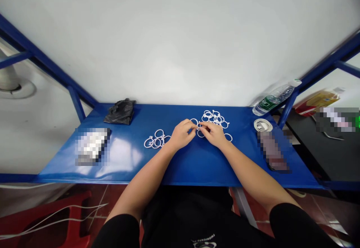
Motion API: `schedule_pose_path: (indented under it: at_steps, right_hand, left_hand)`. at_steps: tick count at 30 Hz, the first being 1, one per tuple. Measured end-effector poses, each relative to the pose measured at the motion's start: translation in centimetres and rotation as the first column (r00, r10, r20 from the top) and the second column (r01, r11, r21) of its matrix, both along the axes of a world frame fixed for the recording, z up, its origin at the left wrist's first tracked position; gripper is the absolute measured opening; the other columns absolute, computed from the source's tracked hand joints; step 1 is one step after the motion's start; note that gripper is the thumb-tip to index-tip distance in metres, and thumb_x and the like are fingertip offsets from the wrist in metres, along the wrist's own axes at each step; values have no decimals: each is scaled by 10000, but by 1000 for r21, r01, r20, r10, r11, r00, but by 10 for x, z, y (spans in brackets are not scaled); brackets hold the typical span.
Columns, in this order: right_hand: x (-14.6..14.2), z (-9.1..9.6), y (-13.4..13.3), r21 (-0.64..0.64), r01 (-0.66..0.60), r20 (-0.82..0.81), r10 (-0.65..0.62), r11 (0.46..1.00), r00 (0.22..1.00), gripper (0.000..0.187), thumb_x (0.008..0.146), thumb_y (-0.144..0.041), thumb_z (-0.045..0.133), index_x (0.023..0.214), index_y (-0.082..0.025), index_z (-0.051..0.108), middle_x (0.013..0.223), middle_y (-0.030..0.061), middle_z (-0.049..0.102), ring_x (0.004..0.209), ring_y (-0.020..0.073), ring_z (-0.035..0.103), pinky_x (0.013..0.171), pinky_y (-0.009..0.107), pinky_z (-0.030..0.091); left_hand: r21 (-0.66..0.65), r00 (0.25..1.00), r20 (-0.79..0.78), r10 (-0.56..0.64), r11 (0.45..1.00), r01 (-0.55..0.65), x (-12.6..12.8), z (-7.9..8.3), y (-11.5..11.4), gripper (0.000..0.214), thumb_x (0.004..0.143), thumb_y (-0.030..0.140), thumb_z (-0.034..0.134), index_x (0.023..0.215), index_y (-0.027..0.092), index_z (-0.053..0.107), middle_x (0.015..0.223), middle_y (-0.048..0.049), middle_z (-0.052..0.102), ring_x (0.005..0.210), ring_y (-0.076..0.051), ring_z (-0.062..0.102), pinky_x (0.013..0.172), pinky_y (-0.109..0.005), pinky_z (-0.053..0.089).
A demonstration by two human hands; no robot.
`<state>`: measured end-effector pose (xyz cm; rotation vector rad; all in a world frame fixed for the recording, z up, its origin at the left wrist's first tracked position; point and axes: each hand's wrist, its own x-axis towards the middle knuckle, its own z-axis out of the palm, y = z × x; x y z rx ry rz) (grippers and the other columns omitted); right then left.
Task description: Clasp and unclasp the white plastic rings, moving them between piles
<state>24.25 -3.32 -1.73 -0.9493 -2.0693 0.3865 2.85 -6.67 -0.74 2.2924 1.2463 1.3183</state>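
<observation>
My left hand [182,135] and my right hand [215,134] meet over the middle of the blue table, fingertips almost touching. Each pinches at a white plastic curtain ring; one ring [194,120] stands up behind the fingers, and a second ring [200,134] shows below my right fingertips. Which hand grips which ring is partly hidden. Left of my left hand lies a small group of white rings [159,131] with little eyelets. A larger heap of the same rings [216,113] lies just beyond my right hand, with a single ring [231,137] beside it.
A black plastic bag [120,112] lies at the back left, near a blurred-out object [92,146]. At the right are a water bottle [274,99], a roll of white tape [263,125] and another blurred-out object [272,150]. Blue frame bars [75,100] rise at the table's sides.
</observation>
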Motion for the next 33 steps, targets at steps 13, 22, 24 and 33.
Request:
schedule_pose_path:
  at_steps: [13, 22, 24, 33]
  right_hand:
    - [-1, 1, 0, -9, 21, 19, -21, 1000, 1000, 182, 994, -276, 650, 1061, -283, 819, 995, 19, 838, 855, 200, 792, 805, 326, 619]
    - [-1, 0, 1, -14, -4, 41, 5, 1000, 999, 190, 995, -288, 636, 1043, -282, 820, 968, 22, 835, 810, 197, 780, 784, 329, 613]
    - [-1, 0, 0, -11, -7, 38, 8, 1000, 999, 192, 1001, -301, 629, 1031, -278, 817, 973, 26, 834, 813, 199, 780, 784, 333, 613]
    - [-1, 0, 1, -39, 17, 16, -16, 999, 1000, 232, 1008, -353, 643, 1180, -265, 771, 983, 42, 823, 773, 194, 764, 758, 336, 616]
  left_hand:
    - [-171, 930, -343, 133, 965, -201, -16, -7, 11, 304, 988, 307, 657, 1277, 239, 721, 1204, -93, 713, 1120, -257, 650, 1004, -414, 511]
    - [-155, 862, -476, 174, 948, -277, 2, -20, 15, 334, 992, 212, 607, 1282, 307, 741, 1478, -103, 615, 1339, -341, 530, 1082, -549, 456]
    - [-143, 887, -428, 170, 957, -252, 1, -20, 15, 165, 987, 226, 639, 1048, 266, 788, 1431, -100, 656, 1318, -347, 550, 1066, -565, 463]
    - [-58, 997, 31, 67, 996, -65, -1, -1, 3, 55, 962, 229, 697, 916, 218, 724, 1359, -89, 721, 1254, -239, 667, 1101, -470, 511]
